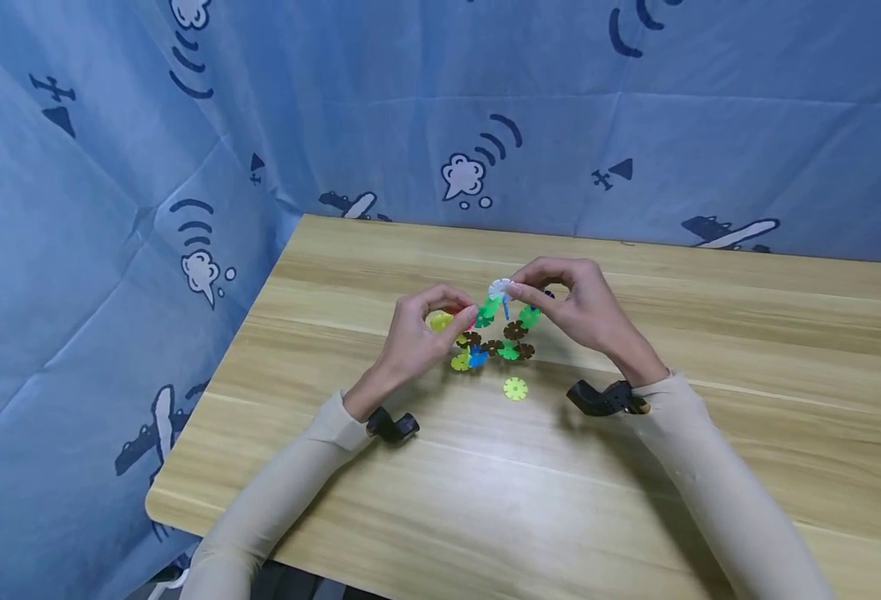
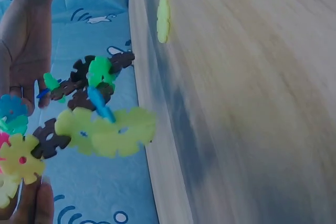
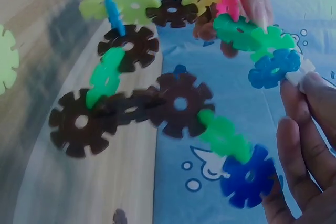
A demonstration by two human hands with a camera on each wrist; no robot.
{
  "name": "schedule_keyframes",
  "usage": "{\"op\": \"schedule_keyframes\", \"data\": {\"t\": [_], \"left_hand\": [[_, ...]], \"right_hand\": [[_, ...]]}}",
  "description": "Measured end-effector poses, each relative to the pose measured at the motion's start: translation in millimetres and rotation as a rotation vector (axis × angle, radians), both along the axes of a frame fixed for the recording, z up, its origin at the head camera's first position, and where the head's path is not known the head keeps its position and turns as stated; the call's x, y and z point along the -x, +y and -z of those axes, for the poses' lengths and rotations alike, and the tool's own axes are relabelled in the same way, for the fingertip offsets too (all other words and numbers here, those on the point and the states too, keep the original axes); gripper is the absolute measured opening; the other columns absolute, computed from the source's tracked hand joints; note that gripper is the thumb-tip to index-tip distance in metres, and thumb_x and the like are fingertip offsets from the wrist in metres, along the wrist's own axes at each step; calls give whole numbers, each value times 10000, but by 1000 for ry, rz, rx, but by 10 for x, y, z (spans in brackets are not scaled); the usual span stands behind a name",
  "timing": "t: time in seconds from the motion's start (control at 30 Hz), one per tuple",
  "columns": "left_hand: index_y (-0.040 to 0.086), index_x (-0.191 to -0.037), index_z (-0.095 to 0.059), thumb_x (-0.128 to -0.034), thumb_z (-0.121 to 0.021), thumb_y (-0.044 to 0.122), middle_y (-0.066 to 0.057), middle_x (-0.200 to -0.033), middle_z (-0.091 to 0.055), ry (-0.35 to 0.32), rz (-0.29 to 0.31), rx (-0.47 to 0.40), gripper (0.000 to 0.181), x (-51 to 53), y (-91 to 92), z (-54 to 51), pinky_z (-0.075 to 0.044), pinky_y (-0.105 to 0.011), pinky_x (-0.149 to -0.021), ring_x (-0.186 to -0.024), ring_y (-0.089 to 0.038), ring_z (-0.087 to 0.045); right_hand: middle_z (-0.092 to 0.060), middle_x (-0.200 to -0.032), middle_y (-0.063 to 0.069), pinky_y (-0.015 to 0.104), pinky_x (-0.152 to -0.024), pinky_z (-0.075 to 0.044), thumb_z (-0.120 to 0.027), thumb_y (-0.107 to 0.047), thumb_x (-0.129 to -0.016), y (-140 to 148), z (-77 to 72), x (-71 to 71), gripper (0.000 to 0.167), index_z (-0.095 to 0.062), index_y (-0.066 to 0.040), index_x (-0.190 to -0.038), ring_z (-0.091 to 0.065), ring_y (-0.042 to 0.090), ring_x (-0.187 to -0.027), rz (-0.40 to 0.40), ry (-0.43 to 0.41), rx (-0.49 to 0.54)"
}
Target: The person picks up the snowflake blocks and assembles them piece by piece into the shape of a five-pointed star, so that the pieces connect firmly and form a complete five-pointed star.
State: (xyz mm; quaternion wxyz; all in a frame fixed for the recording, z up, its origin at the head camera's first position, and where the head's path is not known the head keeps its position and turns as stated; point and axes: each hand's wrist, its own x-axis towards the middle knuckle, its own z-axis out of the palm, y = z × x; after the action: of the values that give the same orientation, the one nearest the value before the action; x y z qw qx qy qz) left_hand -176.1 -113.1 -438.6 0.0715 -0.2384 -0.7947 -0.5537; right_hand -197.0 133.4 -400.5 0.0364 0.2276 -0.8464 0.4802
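Observation:
A chain of interlocking slotted plastic discs (image 3: 181, 103), in brown, green, yellow, blue and pink, hangs above the table between both hands. My left hand (image 1: 421, 332) grips its left side near the pink disc (image 3: 229, 2) and a yellow disc (image 2: 22, 159). Between thumb and fingers, my right hand (image 1: 586, 307) pinches a white disc (image 1: 499, 288), which joins a blue disc (image 3: 274, 68). A dark blue disc (image 3: 248, 176) at the chain's other end lies close to the right fingers; whether they touch is unclear.
One loose yellow-green disc (image 1: 515, 388) lies on the wooden table (image 1: 485, 500) in front of the hands. Behind and left of the table hangs a blue patterned curtain (image 1: 380, 100). A black wrist camera (image 1: 607, 398) sits on the right wrist, another (image 1: 392, 426) on the left.

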Motion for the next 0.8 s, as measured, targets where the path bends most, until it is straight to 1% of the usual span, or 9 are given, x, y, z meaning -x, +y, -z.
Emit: {"op": "schedule_keyframes", "data": {"t": [0.07,0.17,0.23,0.3,0.4,0.5,0.57,0.7,0.8], "left_hand": [[59,-1183,-699,-982,-730,205,-79,-1078,-801,-14,15,12,250,-2,0,3,-569,-415,-1046,-963,-169,-751],[95,-1297,-658,-950,-759,249,-69,-1167,-783,-34,34,51,392,-11,7,-8,-559,-449,-1045,-1062,-194,-720],[129,-1333,-648,-929,-781,292,-49,-1191,-773,-41,42,91,456,-13,26,-21,-563,-457,-1031,-1082,-192,-709],[155,-1327,-666,-913,-798,334,-22,-1172,-770,-33,37,131,470,-14,48,-32,-572,-443,-996,-1058,-176,-705],[153,-1257,-714,-905,-813,353,2,-1101,-768,-13,27,156,417,-11,87,-41,-595,-392,-929,-987,-147,-703],[151,-1175,-752,-894,-827,343,22,-1019,-775,4,15,148,349,-15,106,-45,-601,-355,-875,-912,-119,-704],[146,-1146,-762,-889,-834,331,24,-989,-779,10,14,139,325,-20,116,-51,-604,-354,-861,-884,-111,-708],[134,-1139,-762,-885,-836,332,17,-975,-782,14,14,137,331,-29,131,-67,-609,-373,-858,-871,-105,-709],[126,-1135,-760,-884,-840,337,10,-965,-779,15,14,142,337,-30,141,-76,-607,-366,-850,-865,-110,-704]], "right_hand": [[-780,-964,2,225,-743,-522,-736,-252,-992,-9,4,-8,100,-804,-178,-999,-657,123,-848,-1,18,-8],[-779,-948,-6,223,-740,-521,-746,-245,-985,-32,13,-25,88,-806,-181,-995,-651,123,-838,-11,31,-16],[-778,-945,-9,231,-758,-529,-752,-245,-980,-49,19,-37,88,-806,-178,-997,-656,125,-846,-18,36,-22],[-778,-949,-11,242,-777,-535,-761,-248,-973,-69,23,-50,88,-806,-176,-998,-661,129,-862,-20,39,-26],[-776,-964,-15,261,-810,-532,-775,-258,-961,-85,30,-71,91,-806,-179,-995,-661,127,-892,-12,38,-38],[-771,-974,-18,280,-826,-527,-782,-265,-955,-89,35,-93,91,-807,-185,-991,-654,123,-910,-2,32,-40],[-769,-968,-23,284,-820,-526,-783,-264,-954,-83,34,-108,84,-808,-191,-988,-648,126,-902,1,29,-34],[-773,-965,-33,268,-814,-528,-773,-281,-963,-53,34,-122,81,-813,-216,-989,-653,124,-901,1,27,-21],[-779,-987,-31,254,-831,-534,-757,-298,-974,-2,29,-133,93,-813,-227,-999,-668,95,-926,8,22,-5]]}}
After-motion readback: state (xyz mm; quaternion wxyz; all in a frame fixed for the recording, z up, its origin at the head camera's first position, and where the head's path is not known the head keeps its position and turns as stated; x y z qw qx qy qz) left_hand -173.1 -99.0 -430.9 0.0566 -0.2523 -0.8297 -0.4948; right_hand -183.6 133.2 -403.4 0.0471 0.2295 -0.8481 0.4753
